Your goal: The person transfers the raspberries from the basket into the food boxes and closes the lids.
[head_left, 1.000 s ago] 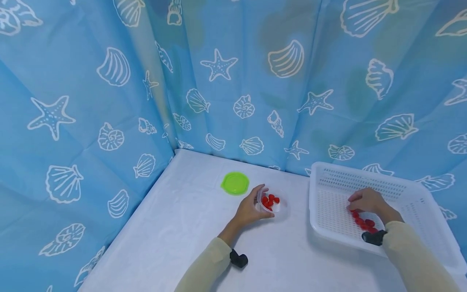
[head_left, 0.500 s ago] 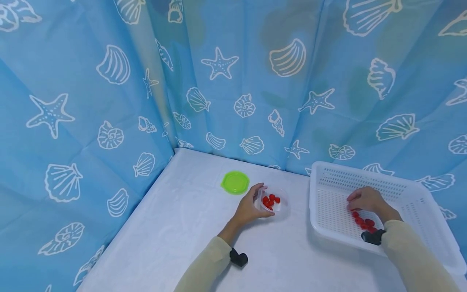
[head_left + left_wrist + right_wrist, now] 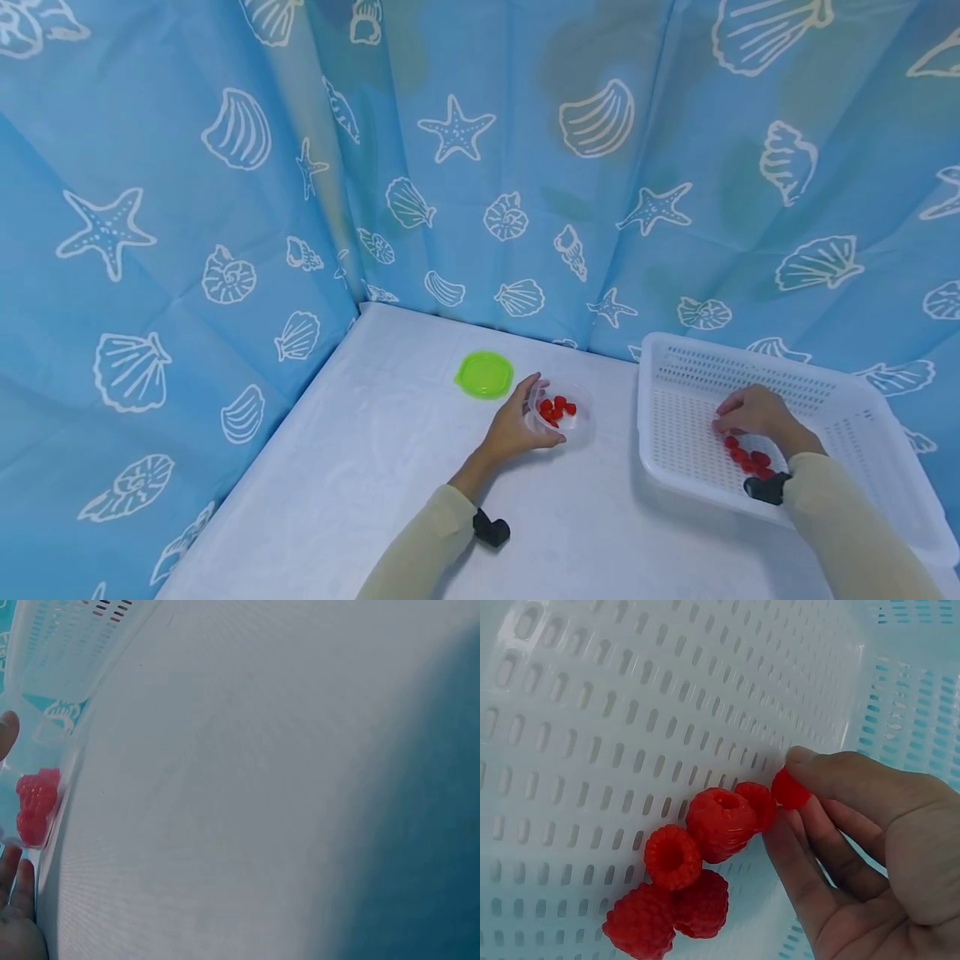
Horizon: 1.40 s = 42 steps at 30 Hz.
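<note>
My left hand (image 3: 512, 429) holds a small clear plastic container (image 3: 583, 421) on the white table, thumb on its near side and fingers round the far side. Several red raspberries (image 3: 560, 402) lie inside; the left wrist view shows them bunched as red shapes (image 3: 36, 806) through the clear wall. Over in the white basket (image 3: 678, 417), my right hand (image 3: 757, 414) pinches one raspberry (image 3: 789, 789) between thumb and fingertips. More raspberries (image 3: 673, 857) lie in a loose row on the basket's slotted floor, right beside those fingers.
A bright green lid (image 3: 486, 375) lies flat on the white table (image 3: 420, 442), behind the left hand. Blue curtains (image 3: 465, 217) with white shell prints enclose the left and back. The basket's raised walls stand around the right hand.
Both hands stay nearly where they were, the left on the container and the right at the raspberries in the basket. The head view has shifted slightly.
</note>
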{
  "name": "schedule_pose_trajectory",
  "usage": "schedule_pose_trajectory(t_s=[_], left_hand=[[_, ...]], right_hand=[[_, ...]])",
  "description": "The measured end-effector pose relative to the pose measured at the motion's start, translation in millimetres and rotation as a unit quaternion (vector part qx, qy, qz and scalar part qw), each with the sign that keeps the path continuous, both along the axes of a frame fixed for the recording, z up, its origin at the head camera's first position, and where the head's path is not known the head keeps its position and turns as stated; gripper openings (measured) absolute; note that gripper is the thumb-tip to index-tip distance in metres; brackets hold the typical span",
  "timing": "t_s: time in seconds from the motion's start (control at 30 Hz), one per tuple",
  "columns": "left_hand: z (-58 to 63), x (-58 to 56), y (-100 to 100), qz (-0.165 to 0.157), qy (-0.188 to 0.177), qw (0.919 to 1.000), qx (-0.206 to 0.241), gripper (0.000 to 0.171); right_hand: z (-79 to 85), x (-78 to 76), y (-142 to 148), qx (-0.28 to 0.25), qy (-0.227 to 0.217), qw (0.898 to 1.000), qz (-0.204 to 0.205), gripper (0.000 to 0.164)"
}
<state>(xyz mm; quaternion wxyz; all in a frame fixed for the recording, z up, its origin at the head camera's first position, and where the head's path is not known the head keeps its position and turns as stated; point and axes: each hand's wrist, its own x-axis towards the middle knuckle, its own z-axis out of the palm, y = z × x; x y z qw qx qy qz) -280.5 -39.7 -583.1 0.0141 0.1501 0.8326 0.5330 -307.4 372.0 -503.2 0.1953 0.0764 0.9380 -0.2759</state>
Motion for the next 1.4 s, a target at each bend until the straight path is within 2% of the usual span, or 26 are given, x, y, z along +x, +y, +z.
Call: schedule_pose_trajectory(t_s=[0.3, 0.57, 0.8, 1.17, 1.4], left_hand=[[0.6, -0.6, 0.8, 0.01, 0.0, 0.9999, 0.011, 0.098], [0.0, 0.6, 2.3, 0.0, 0.007, 0.9997, 0.024, 0.097], [-1.6, 1.9, 1.5, -0.007, 0.017, 0.9992, 0.034, 0.095], [-2.2, -0.1, 0.0, -0.004, 0.014, 0.9994, 0.032, 0.095], [-5.0, -2.1, 0.9, 0.01, 0.007, 0.9997, 0.023, 0.096]], right_hand=[[1.1, 4.1, 3.5, 0.006, -0.003, 1.0, 0.002, 0.039], [5.4, 7.3, 2.4, -0.016, 0.008, 1.0, -0.007, 0.034], [9.0, 1.5, -5.9, -0.048, 0.055, 0.997, -0.004, 0.041], [38.9, -4.0, -34.4, -0.075, 0.106, 0.991, 0.014, 0.047], [62.4, -3.8, -62.8, -0.122, 0.138, 0.983, 0.013, 0.051]])
